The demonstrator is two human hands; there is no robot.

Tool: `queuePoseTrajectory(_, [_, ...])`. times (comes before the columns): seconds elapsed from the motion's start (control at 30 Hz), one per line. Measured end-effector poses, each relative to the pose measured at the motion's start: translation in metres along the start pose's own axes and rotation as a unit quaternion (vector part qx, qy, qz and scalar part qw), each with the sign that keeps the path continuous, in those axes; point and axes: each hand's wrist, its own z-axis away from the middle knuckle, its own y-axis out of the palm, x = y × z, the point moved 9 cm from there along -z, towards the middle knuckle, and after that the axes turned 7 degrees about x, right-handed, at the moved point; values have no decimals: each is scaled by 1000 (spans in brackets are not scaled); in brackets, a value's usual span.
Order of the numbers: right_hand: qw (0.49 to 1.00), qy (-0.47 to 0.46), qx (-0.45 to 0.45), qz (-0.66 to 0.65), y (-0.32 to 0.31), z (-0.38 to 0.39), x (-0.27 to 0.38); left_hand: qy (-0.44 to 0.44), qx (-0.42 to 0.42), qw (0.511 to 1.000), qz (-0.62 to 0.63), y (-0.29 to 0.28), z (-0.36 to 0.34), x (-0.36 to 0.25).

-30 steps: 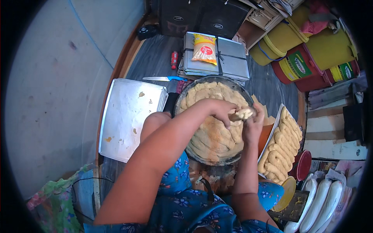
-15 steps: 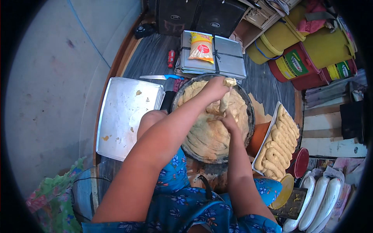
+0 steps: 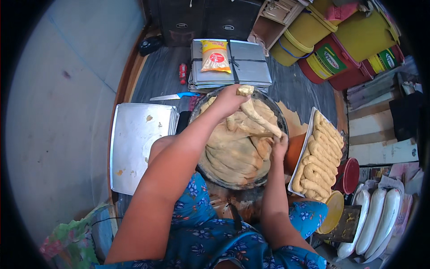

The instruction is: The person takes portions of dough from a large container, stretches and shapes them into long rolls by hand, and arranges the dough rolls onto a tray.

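A rope of pale yellow dough [image 3: 259, 117] stretches slantwise over a round dark basin [image 3: 200, 165]. My left hand [image 3: 227, 101] is closed round its upper end, and a stub of dough sticks out past the fingers. Lower and to the right, my right hand [image 3: 280, 144] grips the other end near the basin's right rim. Beneath both hands, a big mass of soft, folded dough [image 3: 230, 154] fills the basin. To the right, a tray [image 3: 301, 163] bears several thick dough ropes [image 3: 320, 154] laid side by side in curves.
Flat metal trays [image 3: 141, 150] are stacked at left. A blue-handled knife [image 3: 172, 96] and a red bottle [image 3: 182, 74] lie beyond. Behind the basin, a strapped tray stack [image 3: 253, 67] carries a yellow-and-clear packet [image 3: 216, 57]. Buckets [image 3: 329, 60] stand far right; white wrapped rolls [image 3: 371, 219] lie near right.
My right hand has moved right and slightly down, away from the left. The dough between them is drawn out longer. The whole view has shifted a little.
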Motion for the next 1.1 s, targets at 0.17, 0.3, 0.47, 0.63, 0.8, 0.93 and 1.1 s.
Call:
queuePoseTrajectory(0.17, [993,2,89,-81,-15,29,25,4,7,988,-156,8,4,4])
queuePoseTrajectory(0.3, [981,118,-98,-118,-69,42,-8,-12,27,890,-454,10,10,12])
queuePoseTrajectory(0.47, [972,22,-231,39,-105,56,-32,-85,173,844,-501,25,15,47])
queuePoseTrajectory(0.63, [960,0,-261,97,-121,51,-52,-72,193,844,-494,26,14,47])
queuePoseTrajectory(0.8, [929,-64,26,363,-46,15,-47,-67,199,848,-486,30,13,52])
queuePoseTrajectory(0.93, [758,-121,236,596,35,6,-63,-125,235,829,-492,37,8,94])
queuePoseTrajectory(1.1, [909,-17,205,361,32,-51,-16,-87,265,828,-487,73,0,152])
